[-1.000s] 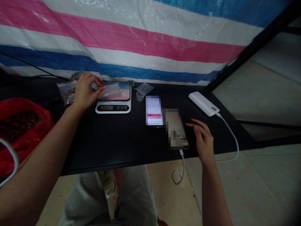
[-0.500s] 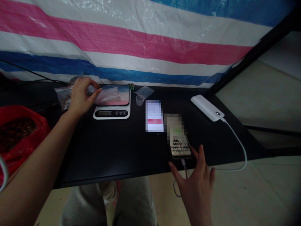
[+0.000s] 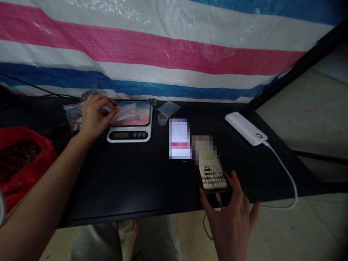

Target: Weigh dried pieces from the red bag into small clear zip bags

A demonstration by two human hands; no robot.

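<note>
My left hand (image 3: 96, 114) pinches a small clear plastic bag (image 3: 126, 113) by its left end, over the pan of a white kitchen scale (image 3: 148, 136). At the table's front edge, my right hand (image 3: 231, 214) has its thumb and fingers on either side of the lower end of a smartphone (image 3: 213, 174), which has a cable plugged into its bottom. That phone lies on the table with its screen lit and partly pixelated. Left of it lies a second phone (image 3: 179, 139), also lit and pixelated.
A clear cup (image 3: 162, 119) and a flat clear bag (image 3: 170, 108) sit beyond the phones. A small green circuit board (image 3: 153, 102) is behind the scale. At right lies a white power bank (image 3: 244, 128) with a cable. A red bag (image 3: 45, 157) of dark pieces stands left.
The view has shifted slightly, so the table items appear lower. My right thumb and fingers have come closer around the phone's lower end. My left hand keeps its pinch on the bag.
</note>
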